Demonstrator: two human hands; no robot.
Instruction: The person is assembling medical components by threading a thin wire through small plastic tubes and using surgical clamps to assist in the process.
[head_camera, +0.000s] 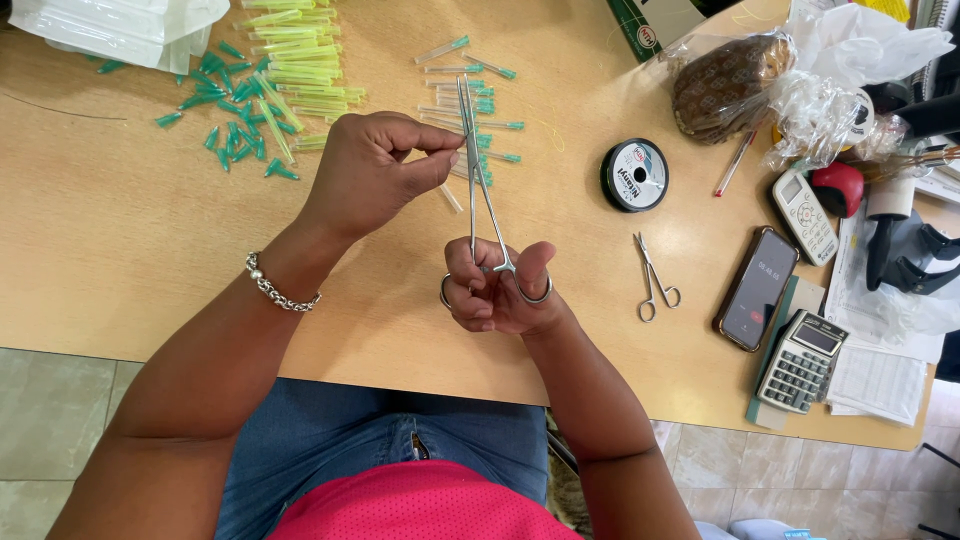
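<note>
Head view. The right hand (497, 290) holds a pair of long steel forceps (480, 180) by the ring handles, thumb and a finger passed through the two loops, the remaining fingers curled shut beneath. The forceps' long axis runs almost straight away from the person, tips pointing toward the far edge of the wooden table (120, 240). The left hand (375, 175) lies just left of the forceps, level with the upper half of the shaft; its thumb and forefinger are pressed together in a pinch right at the blades, the other fingers folded in. Whether something thin is held in that pinch cannot be told. The left hand is thus the nearer to the tips, the right the nearer to the handles.

Beyond the forceps' tips lies a scatter of clear tubes with green caps (470, 95); left of the forceps, a pile of loose green caps (235, 125) and a stack of yellow-green tubes (300, 50). Right of the forceps rest a black spool (634, 175), then small scissors (655, 280), a phone (757, 288) and a calculator (802, 362).
</note>
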